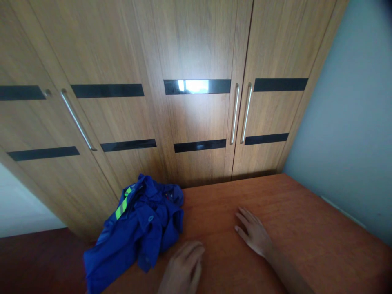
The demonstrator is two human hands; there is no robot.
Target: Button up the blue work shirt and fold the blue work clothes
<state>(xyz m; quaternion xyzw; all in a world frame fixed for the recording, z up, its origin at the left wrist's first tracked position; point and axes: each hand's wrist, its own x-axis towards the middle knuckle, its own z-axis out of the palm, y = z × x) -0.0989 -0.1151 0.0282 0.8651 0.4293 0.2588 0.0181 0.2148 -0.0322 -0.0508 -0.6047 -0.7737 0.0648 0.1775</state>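
A crumpled blue work garment (pixel 147 220) with a yellow-green reflective strip lies heaped at the left end of the reddish-brown wooden table (pixel 214 212). Just to the right of its lower part is my left hand (pixel 183 267), slightly blurred, with fingers loosely bent, thumb apart and nothing held. My right hand (pixel 252 232) is over the middle of the tabletop with fingers stretched out and thumb spread. It holds nothing. Whether either palm touches the wood, I cannot tell.
Behind the table stands a wooden wardrobe (pixel 196 118) with dark strips and long metal handles (pixel 235 114). A pale wall (pixel 346 134) runs along the right side. Dark reddish floor (pixel 39 261) shows at the lower left.
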